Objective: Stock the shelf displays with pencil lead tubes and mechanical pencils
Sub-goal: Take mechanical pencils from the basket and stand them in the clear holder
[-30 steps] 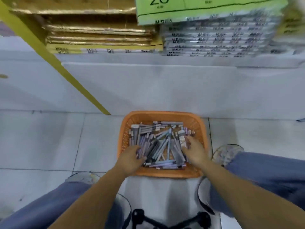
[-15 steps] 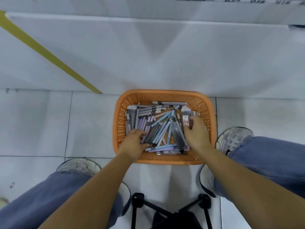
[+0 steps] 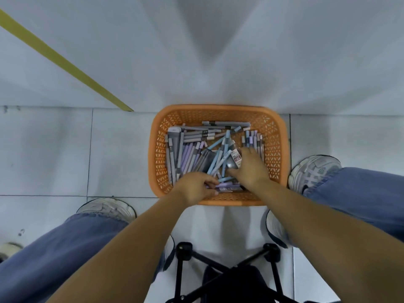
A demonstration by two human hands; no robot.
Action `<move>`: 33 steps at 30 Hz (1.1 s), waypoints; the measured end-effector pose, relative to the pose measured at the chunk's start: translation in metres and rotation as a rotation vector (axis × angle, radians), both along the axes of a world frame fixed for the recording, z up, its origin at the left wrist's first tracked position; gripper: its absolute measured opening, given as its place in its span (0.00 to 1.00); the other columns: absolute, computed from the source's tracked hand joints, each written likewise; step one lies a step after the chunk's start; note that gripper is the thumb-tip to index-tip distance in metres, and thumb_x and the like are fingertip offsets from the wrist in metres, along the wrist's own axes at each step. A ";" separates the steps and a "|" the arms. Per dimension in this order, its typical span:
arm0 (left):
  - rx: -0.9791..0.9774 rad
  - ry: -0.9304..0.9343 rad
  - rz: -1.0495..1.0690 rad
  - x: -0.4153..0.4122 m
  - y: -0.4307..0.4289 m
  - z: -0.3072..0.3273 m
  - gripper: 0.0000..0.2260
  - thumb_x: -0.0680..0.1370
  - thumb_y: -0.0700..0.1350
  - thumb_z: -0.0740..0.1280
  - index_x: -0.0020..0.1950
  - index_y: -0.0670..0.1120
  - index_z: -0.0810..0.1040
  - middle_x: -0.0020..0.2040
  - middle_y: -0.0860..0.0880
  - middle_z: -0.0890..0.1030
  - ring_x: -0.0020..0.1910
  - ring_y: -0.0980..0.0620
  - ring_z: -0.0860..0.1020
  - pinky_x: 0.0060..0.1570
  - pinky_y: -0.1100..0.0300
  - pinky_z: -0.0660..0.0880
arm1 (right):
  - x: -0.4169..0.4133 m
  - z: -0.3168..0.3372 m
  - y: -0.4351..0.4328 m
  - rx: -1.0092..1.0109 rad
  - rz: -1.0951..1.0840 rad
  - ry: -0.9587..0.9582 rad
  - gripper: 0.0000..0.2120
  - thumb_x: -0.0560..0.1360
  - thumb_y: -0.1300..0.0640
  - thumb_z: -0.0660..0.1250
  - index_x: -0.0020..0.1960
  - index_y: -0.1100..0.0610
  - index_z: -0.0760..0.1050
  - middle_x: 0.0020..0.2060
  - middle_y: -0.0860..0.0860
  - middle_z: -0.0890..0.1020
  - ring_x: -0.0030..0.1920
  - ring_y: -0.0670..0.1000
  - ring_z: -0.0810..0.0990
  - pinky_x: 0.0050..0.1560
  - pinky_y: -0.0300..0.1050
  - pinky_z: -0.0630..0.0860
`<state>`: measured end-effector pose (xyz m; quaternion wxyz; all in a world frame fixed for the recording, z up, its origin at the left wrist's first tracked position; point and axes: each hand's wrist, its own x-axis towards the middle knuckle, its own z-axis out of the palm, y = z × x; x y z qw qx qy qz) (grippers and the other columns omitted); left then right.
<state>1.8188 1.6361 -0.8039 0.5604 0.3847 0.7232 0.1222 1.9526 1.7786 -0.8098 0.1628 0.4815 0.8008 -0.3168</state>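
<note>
An orange plastic basket stands on the floor between my feet. It holds several mechanical pencils in grey, purple and light blue, lying in a loose heap. My left hand is at the basket's near edge, with its fingers curled round purple pencils there. My right hand reaches into the right half and pinches a dark pencil lead tube with a white and red label between thumb and fingers. More short tubes stand at the basket's far right.
A white shelf base panel rises right behind the basket, crossed by a yellow strip on the left. My shoes and jeans flank the basket. A black folding stool sits under me on the grey tiles.
My view has tilted down, so the shelves above are out of sight. My left hand has drawn back to the basket's near edge. My right hand stays on the labelled tube.
</note>
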 end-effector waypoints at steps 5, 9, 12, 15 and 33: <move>0.023 0.096 -0.083 0.000 0.003 -0.005 0.16 0.75 0.52 0.75 0.63 0.54 0.82 0.58 0.55 0.82 0.50 0.58 0.76 0.53 0.63 0.74 | -0.001 0.006 0.015 -0.073 0.071 -0.001 0.26 0.68 0.50 0.74 0.63 0.56 0.71 0.54 0.55 0.79 0.52 0.56 0.78 0.48 0.46 0.74; 0.053 0.198 -0.249 0.005 0.010 -0.006 0.14 0.78 0.55 0.70 0.63 0.56 0.82 0.53 0.53 0.72 0.58 0.52 0.72 0.55 0.58 0.71 | 0.003 0.016 0.024 -0.130 0.042 0.032 0.18 0.69 0.53 0.72 0.56 0.56 0.73 0.45 0.54 0.81 0.41 0.53 0.79 0.39 0.43 0.73; 0.062 0.208 -0.321 0.006 0.015 -0.005 0.14 0.80 0.55 0.68 0.65 0.55 0.81 0.54 0.51 0.70 0.60 0.50 0.69 0.57 0.56 0.71 | 0.009 0.020 0.030 -0.180 -0.034 0.072 0.16 0.71 0.58 0.72 0.56 0.56 0.72 0.44 0.54 0.81 0.40 0.51 0.79 0.40 0.44 0.76; 0.087 0.210 -0.328 0.006 0.015 -0.003 0.14 0.80 0.51 0.68 0.65 0.52 0.82 0.60 0.49 0.74 0.61 0.49 0.71 0.59 0.56 0.72 | 0.014 0.022 0.031 -0.214 -0.058 0.060 0.21 0.71 0.60 0.72 0.62 0.57 0.69 0.46 0.56 0.81 0.44 0.55 0.80 0.46 0.51 0.79; 0.028 0.156 -0.229 -0.011 -0.002 0.009 0.15 0.79 0.54 0.70 0.63 0.50 0.81 0.57 0.50 0.79 0.55 0.51 0.78 0.58 0.55 0.76 | 0.013 0.032 0.037 -0.550 -0.348 0.129 0.18 0.74 0.64 0.67 0.63 0.54 0.74 0.50 0.56 0.82 0.47 0.57 0.82 0.44 0.51 0.82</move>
